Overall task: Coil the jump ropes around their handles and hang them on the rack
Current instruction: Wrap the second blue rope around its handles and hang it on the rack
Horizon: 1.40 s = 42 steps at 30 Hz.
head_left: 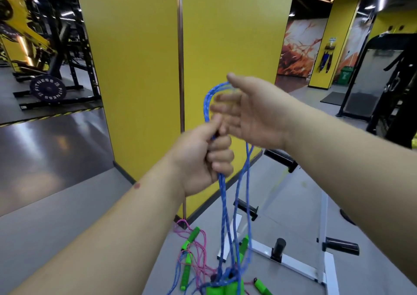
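One head-worn view looks forward and down, close on the raised hands, floor [67, 204] beyond.

yellow pillar [135, 68], weight plate [47, 89]

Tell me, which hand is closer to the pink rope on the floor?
Left. The left hand, gripping the blue rope, is lower and nearly above the pink rope. The right hand is higher, off to the right.

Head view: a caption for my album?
Left hand grips blue jump rope; open right hand guides its loop.
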Each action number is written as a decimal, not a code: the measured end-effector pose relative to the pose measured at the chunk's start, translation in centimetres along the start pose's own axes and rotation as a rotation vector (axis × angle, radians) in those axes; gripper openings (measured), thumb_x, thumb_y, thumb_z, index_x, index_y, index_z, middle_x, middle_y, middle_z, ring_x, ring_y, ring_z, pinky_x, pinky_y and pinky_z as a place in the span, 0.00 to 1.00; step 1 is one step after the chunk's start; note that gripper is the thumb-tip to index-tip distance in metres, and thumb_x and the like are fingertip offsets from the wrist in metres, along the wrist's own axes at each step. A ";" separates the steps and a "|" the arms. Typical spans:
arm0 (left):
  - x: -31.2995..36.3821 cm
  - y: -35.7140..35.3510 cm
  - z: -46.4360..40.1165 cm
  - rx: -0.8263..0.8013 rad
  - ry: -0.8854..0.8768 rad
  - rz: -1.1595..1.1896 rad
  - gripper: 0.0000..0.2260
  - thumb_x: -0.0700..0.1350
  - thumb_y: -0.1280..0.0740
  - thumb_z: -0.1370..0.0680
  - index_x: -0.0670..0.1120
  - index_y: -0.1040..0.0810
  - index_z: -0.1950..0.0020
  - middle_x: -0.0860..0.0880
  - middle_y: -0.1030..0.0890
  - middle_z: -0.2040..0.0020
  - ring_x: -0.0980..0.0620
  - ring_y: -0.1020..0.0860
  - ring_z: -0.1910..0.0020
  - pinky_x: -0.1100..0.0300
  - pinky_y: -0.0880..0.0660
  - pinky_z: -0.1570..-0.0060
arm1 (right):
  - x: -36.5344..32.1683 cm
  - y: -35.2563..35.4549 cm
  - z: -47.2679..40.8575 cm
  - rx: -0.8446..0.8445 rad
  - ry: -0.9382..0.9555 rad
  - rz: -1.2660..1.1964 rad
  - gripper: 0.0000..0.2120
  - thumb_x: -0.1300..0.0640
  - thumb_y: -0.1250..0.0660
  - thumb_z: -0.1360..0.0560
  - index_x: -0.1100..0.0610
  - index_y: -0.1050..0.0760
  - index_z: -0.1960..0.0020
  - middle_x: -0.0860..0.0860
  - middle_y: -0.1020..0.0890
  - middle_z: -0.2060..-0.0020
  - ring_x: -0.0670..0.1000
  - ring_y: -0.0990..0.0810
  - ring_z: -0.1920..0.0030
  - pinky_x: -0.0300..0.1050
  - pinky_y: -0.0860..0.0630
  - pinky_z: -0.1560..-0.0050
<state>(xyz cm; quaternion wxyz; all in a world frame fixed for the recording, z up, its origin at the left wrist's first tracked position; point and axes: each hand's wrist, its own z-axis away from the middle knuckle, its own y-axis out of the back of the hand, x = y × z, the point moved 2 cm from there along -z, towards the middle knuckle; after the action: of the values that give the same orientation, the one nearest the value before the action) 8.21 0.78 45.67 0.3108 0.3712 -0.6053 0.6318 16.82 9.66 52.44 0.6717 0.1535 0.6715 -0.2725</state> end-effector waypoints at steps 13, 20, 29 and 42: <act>3.5 -1.9 -0.5 0.007 -0.036 -0.155 0.30 0.67 0.44 0.18 0.49 0.19 0.68 0.48 0.21 0.70 0.49 0.21 0.70 0.52 0.19 0.55 | -0.7 -2.4 3.0 -0.284 -0.013 -0.207 0.10 0.53 0.45 0.19 0.53 0.34 0.59 0.48 0.43 0.69 0.48 0.44 0.70 0.43 0.41 0.65; 0.8 0.9 1.9 -0.379 0.068 -0.133 0.33 0.59 0.20 0.32 0.40 0.21 0.36 0.37 0.17 0.45 0.34 0.18 0.44 0.39 0.25 0.37 | -2.7 -2.6 -0.6 0.057 0.165 -0.342 0.06 0.60 0.46 0.16 0.56 0.31 0.49 0.48 0.34 0.72 0.47 0.36 0.73 0.41 0.37 0.69; -1.8 1.0 3.2 -0.567 0.115 0.101 0.30 0.41 0.25 0.29 0.42 0.28 0.28 0.41 0.23 0.45 0.40 0.20 0.46 0.35 0.29 0.34 | -3.5 -0.6 -1.3 0.227 0.226 -0.601 0.10 0.59 0.48 0.15 0.57 0.28 0.45 0.50 0.30 0.72 0.48 0.32 0.75 0.39 0.31 0.71; 4.8 0.0 3.7 -0.124 0.145 -0.634 0.20 0.38 0.27 0.37 0.39 0.24 0.46 0.38 0.24 0.56 0.44 0.24 0.63 0.52 0.23 0.58 | -1.8 -1.4 1.8 -0.125 0.071 0.594 0.23 0.35 0.39 0.24 0.50 0.19 0.44 0.55 0.17 0.45 0.54 0.19 0.47 0.54 0.26 0.39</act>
<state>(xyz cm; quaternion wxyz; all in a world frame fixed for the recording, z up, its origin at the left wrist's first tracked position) 6.05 -3.20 49.68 0.5563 0.4757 -0.4730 0.4904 17.57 7.81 54.50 0.7061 0.3111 0.6359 -0.0169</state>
